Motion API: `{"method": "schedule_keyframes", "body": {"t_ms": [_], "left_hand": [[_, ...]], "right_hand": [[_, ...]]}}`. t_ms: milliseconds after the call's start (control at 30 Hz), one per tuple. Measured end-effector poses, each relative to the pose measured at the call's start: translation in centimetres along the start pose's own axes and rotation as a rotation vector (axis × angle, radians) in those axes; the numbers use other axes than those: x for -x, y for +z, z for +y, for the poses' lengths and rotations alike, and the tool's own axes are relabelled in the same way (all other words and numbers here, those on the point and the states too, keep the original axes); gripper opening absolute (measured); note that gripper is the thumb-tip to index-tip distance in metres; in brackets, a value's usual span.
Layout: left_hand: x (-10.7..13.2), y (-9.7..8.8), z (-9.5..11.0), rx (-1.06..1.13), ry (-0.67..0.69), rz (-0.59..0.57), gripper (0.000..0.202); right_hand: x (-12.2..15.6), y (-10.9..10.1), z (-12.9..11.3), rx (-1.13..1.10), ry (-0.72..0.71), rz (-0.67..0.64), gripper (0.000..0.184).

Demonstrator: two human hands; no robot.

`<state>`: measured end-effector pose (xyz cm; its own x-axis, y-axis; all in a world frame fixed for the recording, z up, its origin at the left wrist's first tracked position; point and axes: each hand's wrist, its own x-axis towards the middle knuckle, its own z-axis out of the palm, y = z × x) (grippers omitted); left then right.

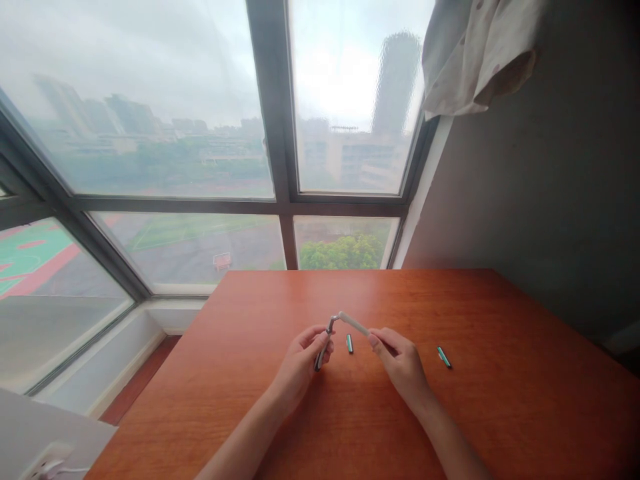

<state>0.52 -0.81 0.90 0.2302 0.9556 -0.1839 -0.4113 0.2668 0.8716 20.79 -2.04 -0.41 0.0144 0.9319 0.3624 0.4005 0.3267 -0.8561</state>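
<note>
My left hand is closed around a razor handle, dark below with a shiny metal neck, held tilted with its upper end pointing away from me. Between the thumb and fingers of my right hand is a slim white stick. The stick's far end meets the neck of the razor handle, or comes very near it; its exact kind is too small to make out. A green and black razor cartridge lies on the table between my hands. Another razor cartridge rests to the right of my right hand.
The reddish-brown wooden table reaches to the large windows. A dark wall rises on the right, with pale cloth hanging above. At lower left, a plug sits in a wall socket.
</note>
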Motion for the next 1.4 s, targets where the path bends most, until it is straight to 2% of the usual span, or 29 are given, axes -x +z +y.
{"method": "schedule_keyframes", "body": {"t_ms": [533, 967, 1167, 1400], "left_hand": [[-0.14, -0.15, -0.22, -0.020, 0.000, 0.003, 0.033], [-0.02, 0.02, 0.08, -0.020, -0.004, 0.014, 0.034], [-0.02, -0.07, -0.10, -0.019, -0.001, -0.008, 0.035], [-0.15, -0.08, -0.17, 0.004, -0.015, -0.006, 0.035]], "right_hand": [[-0.04, 0.01, 0.15, 0.041, -0.032, -0.013, 0.034], [-0.11, -0.23, 0.01, 0.036, -0.014, 0.047, 0.035], [-0.05, -0.06, 0.18, 0.038, -0.030, -0.007, 0.035], [-0.07, -0.08, 0.27, 0.049, -0.029, 0.011, 0.035]]}}
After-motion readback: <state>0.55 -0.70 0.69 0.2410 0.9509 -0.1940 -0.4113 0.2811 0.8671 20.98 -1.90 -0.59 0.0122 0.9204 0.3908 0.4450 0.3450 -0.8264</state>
